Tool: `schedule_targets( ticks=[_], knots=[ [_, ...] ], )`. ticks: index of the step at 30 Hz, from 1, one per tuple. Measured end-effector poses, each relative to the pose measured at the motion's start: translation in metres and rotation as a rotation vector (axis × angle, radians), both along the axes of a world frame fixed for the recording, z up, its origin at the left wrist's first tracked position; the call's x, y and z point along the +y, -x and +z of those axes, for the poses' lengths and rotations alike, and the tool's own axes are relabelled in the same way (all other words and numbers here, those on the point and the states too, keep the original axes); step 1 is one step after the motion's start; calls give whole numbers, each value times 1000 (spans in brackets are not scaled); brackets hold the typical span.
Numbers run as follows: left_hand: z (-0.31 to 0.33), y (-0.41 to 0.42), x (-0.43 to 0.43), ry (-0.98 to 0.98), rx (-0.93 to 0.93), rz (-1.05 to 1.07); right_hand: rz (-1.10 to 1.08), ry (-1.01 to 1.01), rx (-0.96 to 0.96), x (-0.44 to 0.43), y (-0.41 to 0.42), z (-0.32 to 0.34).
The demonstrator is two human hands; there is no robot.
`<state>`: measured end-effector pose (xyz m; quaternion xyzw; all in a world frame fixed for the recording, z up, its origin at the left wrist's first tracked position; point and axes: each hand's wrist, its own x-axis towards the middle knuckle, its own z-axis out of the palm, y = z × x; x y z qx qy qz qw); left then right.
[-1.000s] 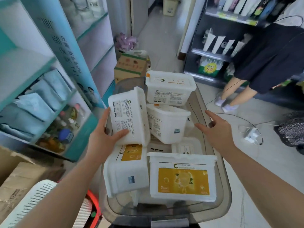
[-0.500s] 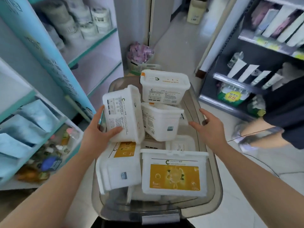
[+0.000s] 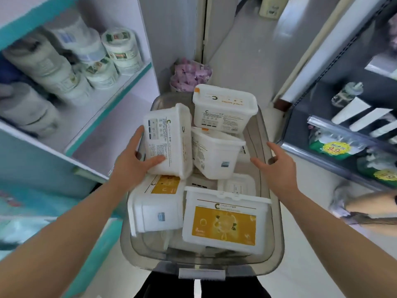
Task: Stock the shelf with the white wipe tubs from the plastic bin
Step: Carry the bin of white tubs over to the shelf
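Head view: at the centre of the frame a tub [image 3: 167,140] stands tilted on end, printed side toward the camera, resting on the pile at the left of the bin [image 3: 277,233]. The left hand [image 3: 131,166] grips it, thumb laid across the lower printed face and fingers up the left edge. The right hand [image 3: 277,166] is spread with straight fingers over the bin's right rim and holds nothing.

Around the gripped tub lie more tubs in the clear grey bin:
- a top tub [image 3: 223,108] at the far end, lid up
- a middle tub [image 3: 214,155] just right of the gripped one, touching it
- a yellow tub [image 3: 223,220] at lower right, label up
- a side tub [image 3: 156,209] at lower left, under the gripped one
- a low tub [image 3: 236,186] deeper down, partly hidden

At the left of the frame runs the shelf [image 3: 111,100], teal-edged, with a bare board near the bin and blurred rolls [image 3: 120,50] at upper left. Past the bin's far end sits a heap of pink packets [image 3: 191,74]. At the right stands a dark rack [image 3: 322,147] bearing a yellow 9.9 sign [image 3: 334,148].
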<state>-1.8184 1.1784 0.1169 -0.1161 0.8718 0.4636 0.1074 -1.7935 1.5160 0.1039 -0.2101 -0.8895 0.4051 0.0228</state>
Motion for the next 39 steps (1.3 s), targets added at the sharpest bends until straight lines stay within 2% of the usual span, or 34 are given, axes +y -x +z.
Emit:
schedule_targets(
  ticks=[7, 12, 17, 27, 33, 37, 39],
  knots=[
    [-15, 135, -2, 74, -50, -68, -42, 40, -28, -9, 108, -38],
    [-48, 213, -6, 131, -91, -100, -69, 43, -57, -15, 175, -69],
    [-88, 270, -12, 106, -92, -143, -133, 37, -59, -23, 220, -101],
    [-150, 332, -20, 54, -100, -234, -272, 44, -85, -40, 244, -161],
    [-154, 342, -21, 25, -143, -324, -204, -40, -187, -43, 246, -157],
    [-148, 338, -21, 140, -154, -370, -75, -151, -304, -44, 243, -148],
    [-145, 335, -22, 285, -176, -396, -9, -167, -349, -47, 241, -137]
  ],
)
